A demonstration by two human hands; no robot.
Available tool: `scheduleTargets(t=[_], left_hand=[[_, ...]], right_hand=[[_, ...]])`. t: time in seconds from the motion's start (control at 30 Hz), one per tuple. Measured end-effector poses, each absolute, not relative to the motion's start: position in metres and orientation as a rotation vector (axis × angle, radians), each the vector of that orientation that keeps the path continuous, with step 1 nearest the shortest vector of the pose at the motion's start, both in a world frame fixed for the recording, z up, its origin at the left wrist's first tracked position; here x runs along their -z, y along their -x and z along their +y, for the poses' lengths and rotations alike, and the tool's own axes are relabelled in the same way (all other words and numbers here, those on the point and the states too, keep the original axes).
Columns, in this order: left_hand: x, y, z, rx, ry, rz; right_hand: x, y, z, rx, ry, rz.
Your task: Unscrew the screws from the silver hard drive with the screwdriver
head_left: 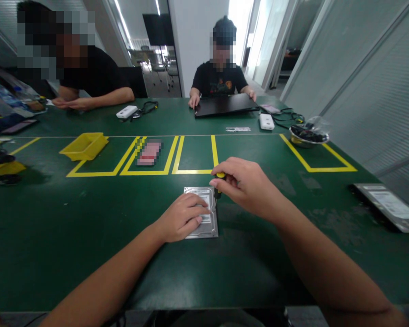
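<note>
Beneath the outspread left hand point(181, 217), a hard drive point(209, 230) — screwdriver point(218, 193) in the clasped right hand point(243, 181).

Getting most light from the back tbh, blowing out to near-white at the bright opening point(244, 20) behind the person point(220, 84) opposite. Catching thin ceiling lights point(122, 18) upper L too. Running kinda dim up front, esp. the near edge of the green tabletop point(88, 268). Picking up a pale sheen bottom ctr, plus hazy patches R of the right hand point(240, 184). Casting only soft shadows, e.g. under the forearms point(327, 259). Bending hard at the sides, tilting the R wall point(378, 68) & stretching the silver item point(390, 204) far R. Looking smeary overall, losing the small print on the hard drive point(209, 230). Showing blocky pixelation over the heads point(41, 45) & the pink item point(150, 153) btw.
</note>
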State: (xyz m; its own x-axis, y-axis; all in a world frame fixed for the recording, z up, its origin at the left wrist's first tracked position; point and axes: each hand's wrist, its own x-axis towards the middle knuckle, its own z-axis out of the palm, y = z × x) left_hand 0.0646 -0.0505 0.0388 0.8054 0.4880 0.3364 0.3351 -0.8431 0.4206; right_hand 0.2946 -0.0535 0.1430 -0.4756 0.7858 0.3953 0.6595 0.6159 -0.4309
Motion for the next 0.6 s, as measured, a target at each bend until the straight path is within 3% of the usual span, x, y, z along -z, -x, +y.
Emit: scheduleTargets(t=[0.6], left_hand=[[-0.032,-0.064,-0.049,-0.603,-2.626,0.651]], right_hand=[[-0.169,-0.296,-0.091,-0.463,1.089,-2.596]])
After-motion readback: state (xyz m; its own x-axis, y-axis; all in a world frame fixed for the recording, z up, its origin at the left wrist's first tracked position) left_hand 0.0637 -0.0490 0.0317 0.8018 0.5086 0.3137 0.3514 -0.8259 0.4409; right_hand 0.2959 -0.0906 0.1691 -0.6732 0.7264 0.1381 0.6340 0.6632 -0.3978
